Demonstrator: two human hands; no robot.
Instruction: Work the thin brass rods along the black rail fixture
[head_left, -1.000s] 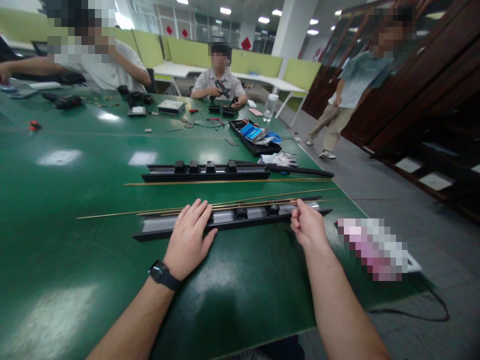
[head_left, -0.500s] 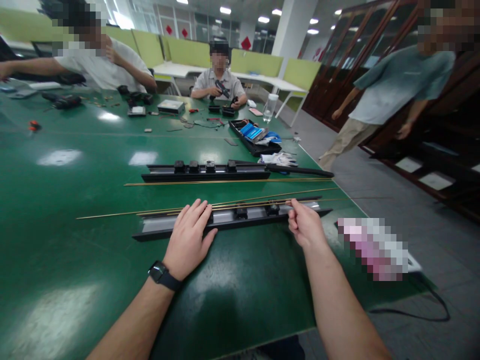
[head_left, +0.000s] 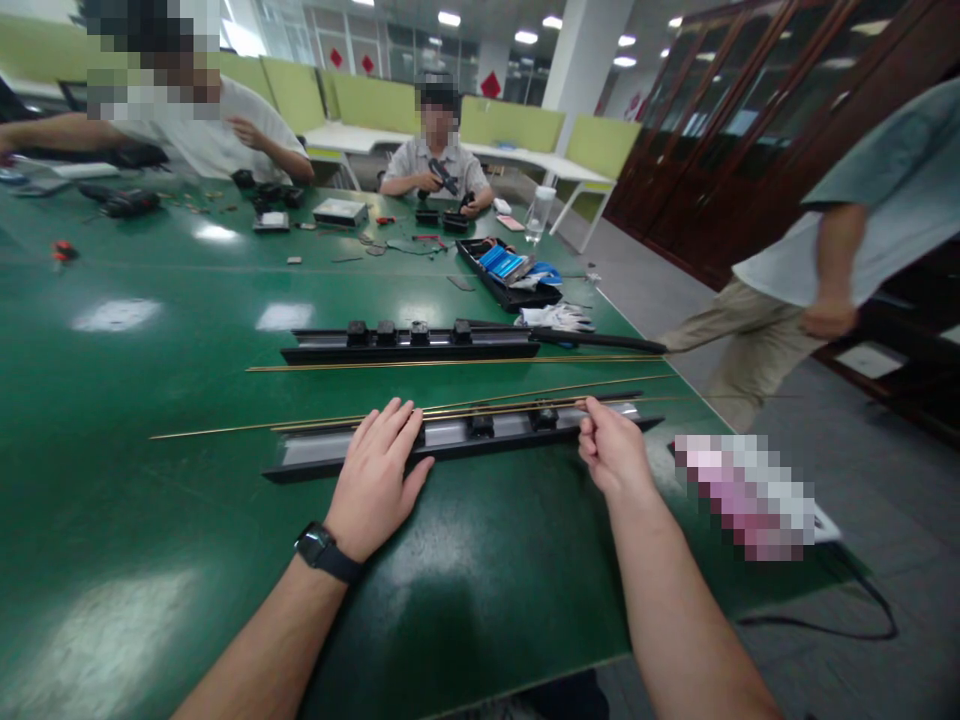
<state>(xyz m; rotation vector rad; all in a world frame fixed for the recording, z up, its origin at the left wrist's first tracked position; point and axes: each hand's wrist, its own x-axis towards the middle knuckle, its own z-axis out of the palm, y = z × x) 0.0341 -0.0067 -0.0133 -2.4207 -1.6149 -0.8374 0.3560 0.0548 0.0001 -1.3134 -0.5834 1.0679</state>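
On the green tabletop [head_left: 525, 560], a black rail [head_left: 499, 447] lies with one end close to the right edge, the left hand [head_left: 379, 480] resting flat, fingers slightly spread, over thin golden rods [head_left: 210, 432] along it, while the right hand [head_left: 615, 445] pinches one.

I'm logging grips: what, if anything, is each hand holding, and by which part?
The right hand pinches a thin gold-coloured rod, apparently partway along its length. The left hand lies flat, gripping nothing visible.
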